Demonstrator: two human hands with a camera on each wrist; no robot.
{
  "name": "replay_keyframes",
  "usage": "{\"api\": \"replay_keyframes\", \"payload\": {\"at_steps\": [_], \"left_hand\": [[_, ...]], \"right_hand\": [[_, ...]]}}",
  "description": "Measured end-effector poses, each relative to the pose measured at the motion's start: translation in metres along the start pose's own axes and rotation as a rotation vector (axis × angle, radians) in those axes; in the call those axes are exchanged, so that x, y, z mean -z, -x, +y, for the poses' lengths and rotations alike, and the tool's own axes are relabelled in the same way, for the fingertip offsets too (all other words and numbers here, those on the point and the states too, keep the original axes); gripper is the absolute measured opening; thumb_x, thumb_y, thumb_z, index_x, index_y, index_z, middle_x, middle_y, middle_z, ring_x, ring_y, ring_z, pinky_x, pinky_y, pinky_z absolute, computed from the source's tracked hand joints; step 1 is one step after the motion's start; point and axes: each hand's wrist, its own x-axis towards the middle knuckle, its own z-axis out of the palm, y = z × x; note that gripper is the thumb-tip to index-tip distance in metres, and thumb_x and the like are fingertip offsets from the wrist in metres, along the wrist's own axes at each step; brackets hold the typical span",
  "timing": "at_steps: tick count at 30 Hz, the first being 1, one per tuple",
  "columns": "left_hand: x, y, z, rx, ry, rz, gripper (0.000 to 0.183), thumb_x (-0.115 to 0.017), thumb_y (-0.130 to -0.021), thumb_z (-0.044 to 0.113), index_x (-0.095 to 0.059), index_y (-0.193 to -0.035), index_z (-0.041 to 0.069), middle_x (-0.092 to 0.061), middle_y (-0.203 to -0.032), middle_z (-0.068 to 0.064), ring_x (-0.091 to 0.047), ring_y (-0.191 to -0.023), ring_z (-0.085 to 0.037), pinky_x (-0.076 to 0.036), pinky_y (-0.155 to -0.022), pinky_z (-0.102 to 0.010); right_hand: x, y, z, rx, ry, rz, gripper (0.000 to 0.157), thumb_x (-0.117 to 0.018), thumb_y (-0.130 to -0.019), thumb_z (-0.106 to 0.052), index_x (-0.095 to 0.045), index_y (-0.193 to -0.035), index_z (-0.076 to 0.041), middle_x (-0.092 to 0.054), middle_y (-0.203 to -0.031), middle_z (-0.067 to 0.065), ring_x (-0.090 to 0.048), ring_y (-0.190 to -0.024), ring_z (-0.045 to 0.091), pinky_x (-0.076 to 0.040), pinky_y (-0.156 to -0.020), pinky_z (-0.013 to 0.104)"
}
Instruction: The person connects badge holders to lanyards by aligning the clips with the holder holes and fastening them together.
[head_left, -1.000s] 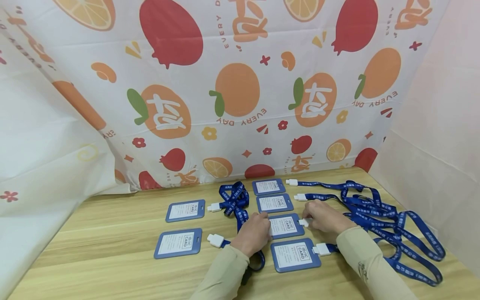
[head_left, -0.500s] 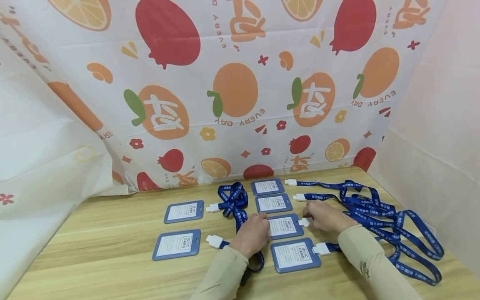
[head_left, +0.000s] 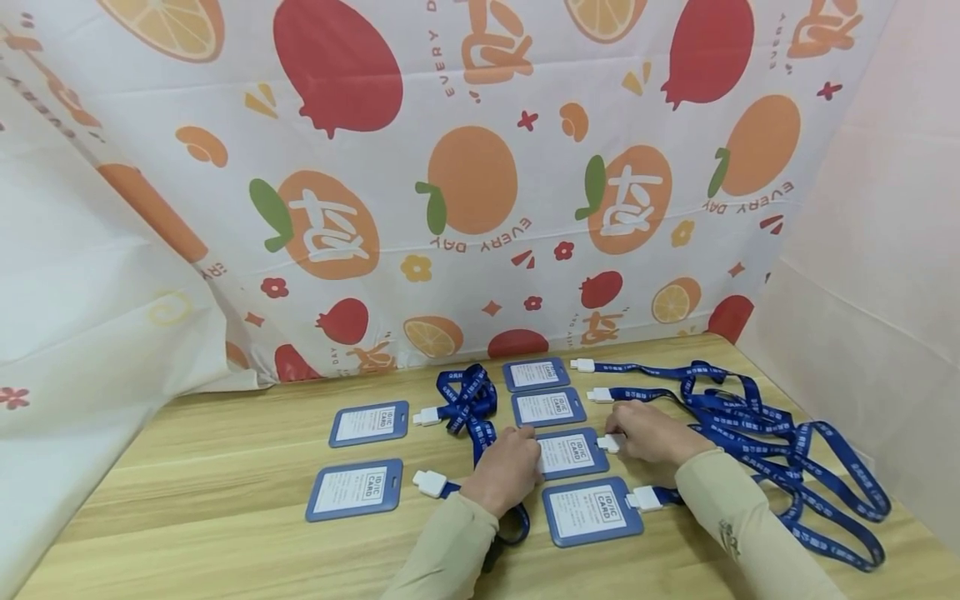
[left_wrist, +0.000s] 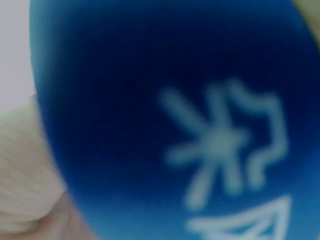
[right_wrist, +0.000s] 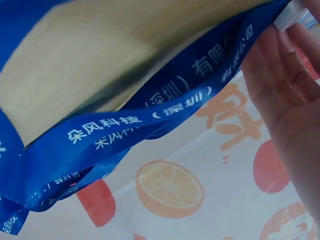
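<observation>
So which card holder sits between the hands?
The right column's third card holder from the back; only it has the left hand and the right hand at opposite ends.

Desk (head_left: 187, 533), left: you can pass outside the two leftmost card holders (head_left: 354, 490).
Desk, right: looped blue lanyards (head_left: 750, 409) block you.
Between your hands (head_left: 506, 468): single card holder (head_left: 570, 452) and white clip (head_left: 610, 444) fill the gap.
Back: fruit-print curtain (head_left: 495, 179) stops you.
</observation>
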Motion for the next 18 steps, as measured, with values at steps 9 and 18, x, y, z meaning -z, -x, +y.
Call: {"api": "replay_keyframes", "payload": {"at_steps": [9, 18], "left_hand": [[0.0026, -0.0004, 0.0005, -0.011, -0.010, 0.019, 0.017, -0.085, -0.084, 0.016, -0.079, -0.092, 0.002, -0.066, -0.100, -0.006, -0.059, -0.088, -0.020, -0.054, -0.077, -0.029], [0.0003, 0.0006, 0.0001, -0.017, -0.011, 0.018, 0.015, -0.085, -0.084, 0.016, -0.079, -0.090, 0.003, -0.066, -0.100, -0.005, -0.058, -0.087, -0.019, -0.053, -0.078, -0.027]], "right_hand": [[0.0061, 0.0034, 0.0001, -0.067, -0.006, -0.005, 0.018, -0.078, -0.086, 0.000, -0.075, -0.104, -0.002, -0.068, -0.103, 0.007, -0.057, -0.092, 0.023, -0.053, -0.090, 0.046], [0.0021, 0.0063, 0.0038, 0.034, 0.007, 0.035, 0.019, -0.076, -0.084, 0.007, -0.078, -0.100, -0.001, -0.071, -0.103, 0.009, -0.063, -0.098, 0.025, -0.054, -0.092, 0.047]]}}
